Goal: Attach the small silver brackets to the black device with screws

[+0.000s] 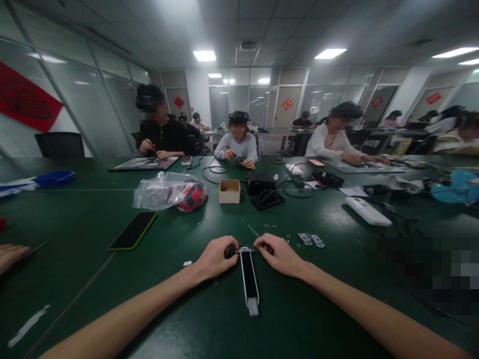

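Note:
A narrow device (pixel 249 279) with a black face, a white frame and a grey end piece lies lengthwise on the green table in front of me. At its far end, my left hand (pixel 218 257) is closed around a dark, rounded object (pixel 230 251), mostly hidden by the fingers. A thin metal part shows between that hand and the device. On the other side, my right hand (pixel 279 253) is closed in a pinch beside the far end. What its fingers hold is too small and covered to make out.
Small metal plates (pixel 311 240) lie to the right, near a white case (pixel 367 211). A green-edged phone (pixel 133 231) is at left. Beyond are a plastic bag (pixel 157 192), a small open box (pixel 229 192) and a black box (pixel 261 182). Co-workers sit opposite; another person's hand (pixel 13 256) shows at left.

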Demonstrator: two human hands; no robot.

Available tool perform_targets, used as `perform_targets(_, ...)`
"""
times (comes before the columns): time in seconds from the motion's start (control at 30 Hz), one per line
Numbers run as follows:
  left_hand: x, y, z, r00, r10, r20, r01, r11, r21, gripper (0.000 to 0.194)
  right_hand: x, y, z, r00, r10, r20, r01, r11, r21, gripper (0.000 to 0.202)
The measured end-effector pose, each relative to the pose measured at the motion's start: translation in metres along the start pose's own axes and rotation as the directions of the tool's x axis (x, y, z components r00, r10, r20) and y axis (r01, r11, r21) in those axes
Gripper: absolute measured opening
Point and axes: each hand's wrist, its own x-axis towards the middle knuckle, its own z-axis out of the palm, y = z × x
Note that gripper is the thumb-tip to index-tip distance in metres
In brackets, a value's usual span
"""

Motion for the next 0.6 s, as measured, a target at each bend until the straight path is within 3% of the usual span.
perform_targets(0.6, -0.0011, 0.0031, -0.0018, 1.0, 0.008, -0.009, -0.008, 0.999, -0.033, 0.014, 0.0, -0.0068, -0.002, 1.0, -0.013, 0.002, 0.013, 1.0, 0.002, 0.016)
